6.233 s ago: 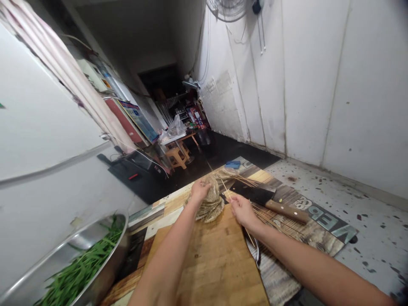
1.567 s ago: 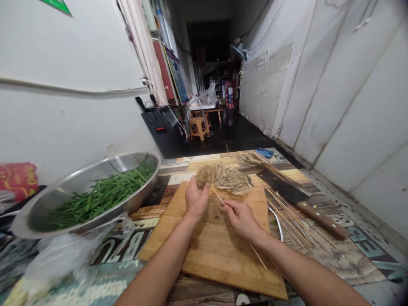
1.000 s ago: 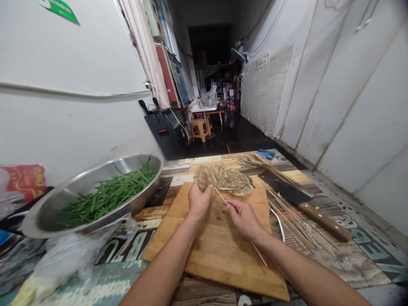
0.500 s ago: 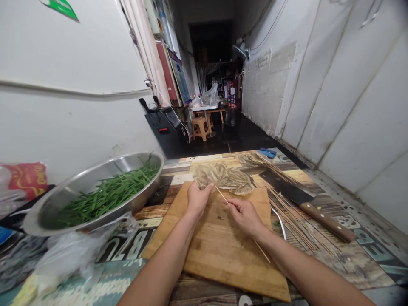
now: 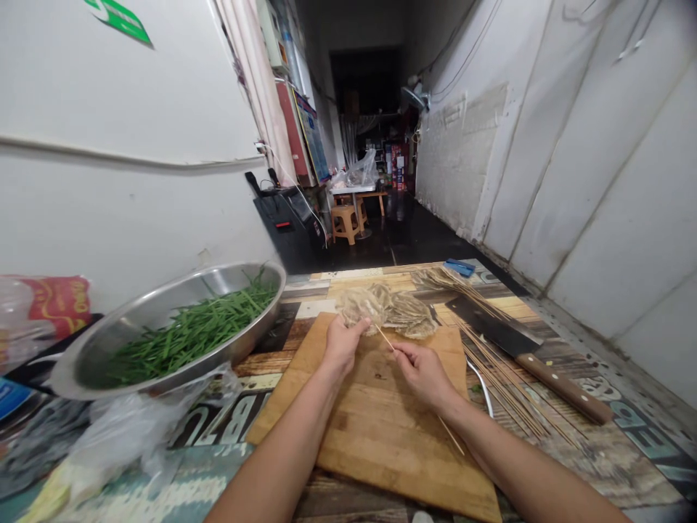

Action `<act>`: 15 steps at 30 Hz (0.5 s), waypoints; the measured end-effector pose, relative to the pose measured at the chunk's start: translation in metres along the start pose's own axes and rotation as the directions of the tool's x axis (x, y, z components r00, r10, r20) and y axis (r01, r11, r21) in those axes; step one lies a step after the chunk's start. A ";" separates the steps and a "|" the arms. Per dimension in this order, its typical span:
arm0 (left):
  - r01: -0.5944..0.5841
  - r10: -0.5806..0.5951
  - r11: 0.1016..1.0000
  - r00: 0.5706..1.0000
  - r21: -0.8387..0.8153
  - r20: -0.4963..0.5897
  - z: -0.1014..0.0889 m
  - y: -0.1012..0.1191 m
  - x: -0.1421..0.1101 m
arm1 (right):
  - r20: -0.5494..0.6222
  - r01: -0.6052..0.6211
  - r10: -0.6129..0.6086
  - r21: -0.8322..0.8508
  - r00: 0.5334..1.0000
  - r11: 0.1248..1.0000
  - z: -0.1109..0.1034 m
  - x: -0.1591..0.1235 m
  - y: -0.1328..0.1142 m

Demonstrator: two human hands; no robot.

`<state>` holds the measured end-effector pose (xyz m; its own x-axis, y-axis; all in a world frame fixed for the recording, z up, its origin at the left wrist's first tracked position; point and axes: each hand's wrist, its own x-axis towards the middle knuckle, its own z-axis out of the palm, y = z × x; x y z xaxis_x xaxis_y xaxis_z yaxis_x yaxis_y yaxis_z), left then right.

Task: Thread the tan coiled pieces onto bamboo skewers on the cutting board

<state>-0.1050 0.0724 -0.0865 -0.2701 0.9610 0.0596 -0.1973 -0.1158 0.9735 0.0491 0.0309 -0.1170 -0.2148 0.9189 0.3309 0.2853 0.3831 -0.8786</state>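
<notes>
My left hand (image 5: pixel 343 345) pinches a thin, wrinkled, greyish-beige food piece (image 5: pixel 353 303) above the far edge of a wooden cutting board (image 5: pixel 375 428). Closed round a bamboo skewer (image 5: pixel 385 338) is my right hand (image 5: pixel 425 374); the shaft runs back beneath my wrist. The skewer's tip meets the piece by my left thumb, though I cannot tell how deep it goes. Just right of my left hand lies a heap of similar wrinkled pieces (image 5: pixel 411 314).
Loose skewers (image 5: pixel 504 392) and a cleaver (image 5: pixel 560 385) lie right of the board. Loaded skewers (image 5: pixel 435 279) rest behind, near a blue object (image 5: pixel 459 268). On the left stand a steel basin (image 5: pixel 68 378) of cut green stalks (image 5: pixel 201 327) and a plastic bag (image 5: pixel 120 436).
The piece in my left hand now shows more spread out and raised, with the skewer tip at it. My right hand keeps its hold. The whole view has shifted slightly.
</notes>
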 end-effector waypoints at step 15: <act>0.342 -0.344 0.903 0.938 -0.261 0.038 -0.005 0.019 0.006 | 0.120 -0.101 0.084 0.137 0.989 0.985 -0.004 0.001 -0.005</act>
<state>-0.1155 0.0750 -0.0685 -0.1494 0.9510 -0.2706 -0.5166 0.1583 0.8415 0.0509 0.0305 -0.1105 -0.3009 0.9298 0.2118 0.1745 0.2720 -0.9463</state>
